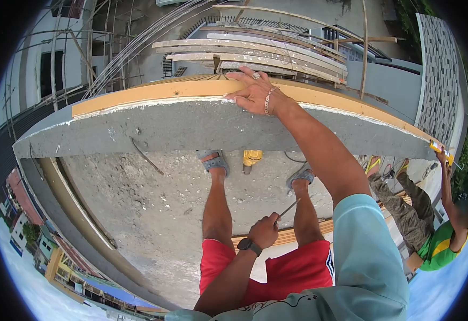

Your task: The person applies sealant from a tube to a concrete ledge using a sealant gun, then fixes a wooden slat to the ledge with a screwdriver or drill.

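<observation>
My right hand [255, 93], with a ring and a chain bracelet, rests on the long tan wooden board [177, 90] along the top of the grey parapet wall [191, 124]. Its fingers are spread over the board, near a white strip of filler at the board's lower edge. Lower down, in front of my red shorts, my left hand [264, 231] is closed around a thin metal tool [289, 208], whose tip points up and to the right. A dark watch is on that wrist. What part of the tool sits inside the fist is hidden.
A yellow power tool [252, 158] lies on the rough concrete floor [121, 198] between my feet. At the right, a co-worker [441, 243] holds a yellow tube [441, 152] at the board's end. Beyond the wall are scaffold planks [260, 51] and cables. Tan boards lie behind my legs.
</observation>
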Demonstrator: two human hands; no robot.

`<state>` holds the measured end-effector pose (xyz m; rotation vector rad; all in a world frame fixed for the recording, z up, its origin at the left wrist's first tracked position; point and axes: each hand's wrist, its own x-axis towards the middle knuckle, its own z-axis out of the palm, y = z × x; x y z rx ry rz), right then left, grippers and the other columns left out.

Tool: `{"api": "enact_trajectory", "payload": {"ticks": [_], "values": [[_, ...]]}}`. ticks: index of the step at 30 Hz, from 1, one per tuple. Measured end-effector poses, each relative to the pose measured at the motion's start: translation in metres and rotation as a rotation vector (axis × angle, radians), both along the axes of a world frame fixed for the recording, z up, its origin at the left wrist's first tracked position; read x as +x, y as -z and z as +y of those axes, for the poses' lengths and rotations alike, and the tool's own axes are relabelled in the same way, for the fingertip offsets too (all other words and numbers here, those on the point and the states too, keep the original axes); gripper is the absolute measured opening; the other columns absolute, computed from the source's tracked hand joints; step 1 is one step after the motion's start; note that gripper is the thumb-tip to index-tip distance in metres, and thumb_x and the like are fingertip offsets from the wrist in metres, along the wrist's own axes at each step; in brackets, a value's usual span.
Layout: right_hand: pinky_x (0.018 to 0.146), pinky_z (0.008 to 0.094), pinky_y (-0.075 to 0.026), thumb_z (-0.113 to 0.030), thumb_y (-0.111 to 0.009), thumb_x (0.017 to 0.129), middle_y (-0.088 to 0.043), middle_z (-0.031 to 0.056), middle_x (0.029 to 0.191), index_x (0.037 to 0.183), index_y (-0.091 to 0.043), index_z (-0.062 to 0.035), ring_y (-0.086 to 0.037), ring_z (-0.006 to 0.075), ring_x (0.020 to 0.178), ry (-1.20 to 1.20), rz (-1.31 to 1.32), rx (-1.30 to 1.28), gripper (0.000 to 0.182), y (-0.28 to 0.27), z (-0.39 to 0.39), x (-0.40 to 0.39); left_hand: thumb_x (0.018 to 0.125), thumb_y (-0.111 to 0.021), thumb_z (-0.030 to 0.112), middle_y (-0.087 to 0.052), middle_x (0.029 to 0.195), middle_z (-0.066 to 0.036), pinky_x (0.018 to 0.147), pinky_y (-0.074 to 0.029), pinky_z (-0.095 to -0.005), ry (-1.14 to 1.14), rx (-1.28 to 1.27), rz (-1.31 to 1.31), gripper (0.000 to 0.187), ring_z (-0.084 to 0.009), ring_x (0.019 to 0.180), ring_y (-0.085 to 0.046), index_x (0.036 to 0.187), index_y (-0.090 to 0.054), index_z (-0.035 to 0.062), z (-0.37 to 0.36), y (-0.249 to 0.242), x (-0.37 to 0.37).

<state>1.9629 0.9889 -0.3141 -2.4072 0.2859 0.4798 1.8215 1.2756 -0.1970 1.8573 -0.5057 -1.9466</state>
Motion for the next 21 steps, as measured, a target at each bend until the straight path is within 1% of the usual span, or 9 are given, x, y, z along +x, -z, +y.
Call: {"api": "enact_trajectory", "payload": {"ticks": [1, 2, 3, 5, 7, 9, 11, 16, 21], "values": [[0.106, 0.051, -0.01, -0.035, -0.04, 0.086, -0.027, -0.0005, 0.142, 0.109, -0.063, -0.0324, -0.014, 0.0262, 0.134, 0.003, 0.0, 0.018, 0.033, 0.0, -0.004, -0.003, 0.083, -0.049, 0.009, -0.058, 0.087, -0.018, 0.071, -0.043, -0.0414, 0.197, -0.029, 0.041, 0.019, -0.0333, 0.085, -0.057, 0.101, -0.05, 0.0091, -0.004, 0.003, -0.007], [0.106, 0.0515, -0.01, -0.03, -0.042, 0.084, -0.027, -0.0004, 0.142, 0.108, -0.063, -0.0312, -0.014, 0.0263, 0.134, 0.009, 0.007, 0.04, 0.033, 0.001, -0.005, -0.008, 0.083, -0.049, 0.009, -0.058, 0.087, -0.018, 0.071, -0.043, -0.0414, 0.204, -0.023, 0.046, 0.019, -0.0333, 0.085, -0.057, 0.101, -0.05, 0.0091, -0.005, 0.006, -0.011], [0.106, 0.0515, -0.01, -0.03, -0.042, 0.084, -0.027, -0.0004, 0.142, 0.108, -0.063, -0.0312, -0.014, 0.0263, 0.134, 0.015, 0.013, 0.046, 0.033, 0.003, -0.005, -0.013, 0.082, -0.049, 0.009, -0.058, 0.088, -0.018, 0.071, -0.043, -0.0419, 0.191, -0.014, 0.071, 0.019, -0.0339, 0.085, -0.057, 0.101, -0.05, 0.0084, -0.006, 0.011, -0.015], [0.106, 0.0519, -0.011, -0.03, -0.042, 0.083, -0.028, -0.0003, 0.142, 0.108, -0.064, -0.0302, -0.015, 0.0264, 0.134, 0.032, -0.064, 0.044, 0.033, 0.01, -0.01, -0.024, 0.082, -0.047, 0.009, -0.059, 0.089, -0.019, 0.071, -0.043, -0.0428, 0.16, -0.001, 0.121, 0.019, -0.035, 0.085, -0.057, 0.101, -0.049, 0.007, -0.011, 0.019, -0.021], [0.105, 0.0524, -0.011, -0.03, -0.042, 0.083, -0.028, -0.0001, 0.142, 0.106, -0.065, -0.0288, -0.015, 0.0261, 0.134, 0.043, -0.075, 0.059, 0.033, 0.014, -0.015, -0.03, 0.082, -0.046, 0.009, -0.059, 0.089, -0.019, 0.071, -0.043, -0.0427, 0.168, 0.017, 0.114, 0.02, -0.035, 0.085, -0.057, 0.102, -0.049, 0.0064, -0.011, 0.024, -0.025], [0.106, 0.0504, -0.012, -0.038, -0.039, 0.086, -0.028, -0.0013, 0.142, 0.106, -0.064, -0.0311, -0.014, 0.024, 0.134, 0.047, -0.066, 0.015, 0.033, 0.013, -0.018, -0.039, 0.082, -0.046, 0.008, -0.059, 0.089, -0.019, 0.071, -0.043, -0.0427, 0.179, 0.035, 0.108, 0.02, -0.0349, 0.085, -0.057, 0.102, -0.049, 0.0058, -0.01, 0.029, -0.028], [0.106, 0.0501, -0.013, -0.037, -0.039, 0.086, -0.029, -0.0015, 0.141, 0.106, -0.065, -0.0309, -0.015, 0.0242, 0.134, 0.051, -0.073, 0.005, 0.033, 0.013, -0.023, -0.047, 0.08, -0.047, 0.009, -0.06, 0.094, -0.017, 0.074, -0.046, -0.0435, 0.148, 0.069, 0.135, 0.022, -0.0339, 0.087, -0.058, 0.102, -0.048, 0.0091, -0.01, 0.033, -0.032], [0.106, 0.049, -0.014, -0.037, -0.041, 0.085, -0.03, -0.0015, 0.141, 0.104, -0.066, -0.0282, -0.019, 0.0246, 0.133, 0.056, -0.103, -0.024, 0.032, 0.01, -0.036, -0.068, 0.08, -0.047, 0.008, -0.06, 0.092, -0.017, 0.074, -0.045, -0.0427, 0.174, 0.074, 0.134, 0.021, -0.0334, 0.087, -0.058, 0.101, -0.049, 0.0076, -0.013, 0.036, -0.03], [0.105, 0.049, -0.015, -0.036, -0.042, 0.085, -0.031, -0.0013, 0.14, 0.104, -0.066, -0.0271, -0.018, 0.0239, 0.133, 0.053, -0.1, -0.04, 0.032, 0.006, -0.045, -0.081, 0.08, -0.046, 0.006, -0.06, 0.089, -0.018, 0.072, -0.045, -0.0431, 0.178, 0.113, 0.136, 0.02, -0.0339, 0.086, -0.058, 0.1, -0.049, 0.007, -0.012, 0.04, -0.031]]}}
